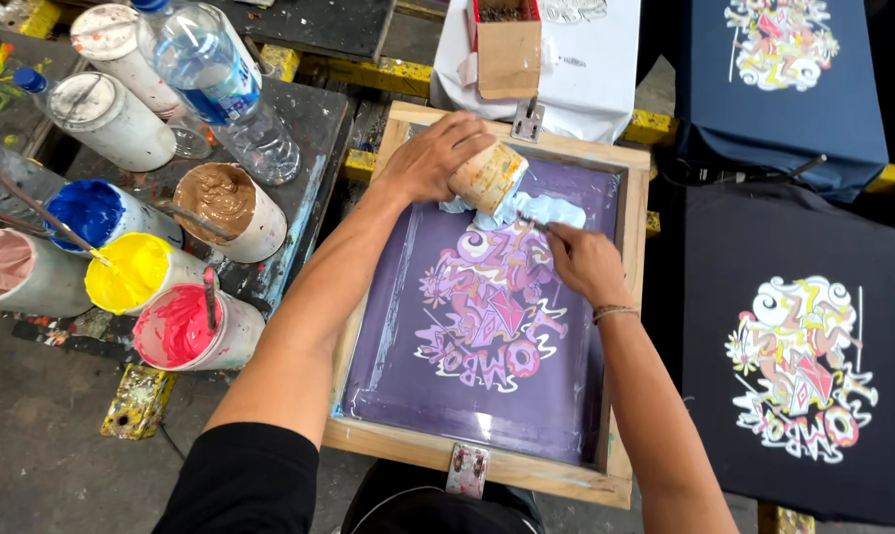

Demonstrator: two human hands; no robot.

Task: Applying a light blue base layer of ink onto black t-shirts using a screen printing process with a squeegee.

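Head view: pale ink tipped from a tub onto a wooden-framed printing screen [368, 326].

Left hand [432, 158] clasps the tilted tub [489, 178]; right hand [588, 265] pinches a thin stick [536, 225] scraping just below the tub's mouth. Tilted too far, ink [551, 210] could flood past the puddle beneath the grip onto the design.

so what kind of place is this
Most likely a screen-printing workshop: a wooden-framed printing screen under the hands, open ink tubs in several colours beside it, and dark printed shirts laid out to the right.
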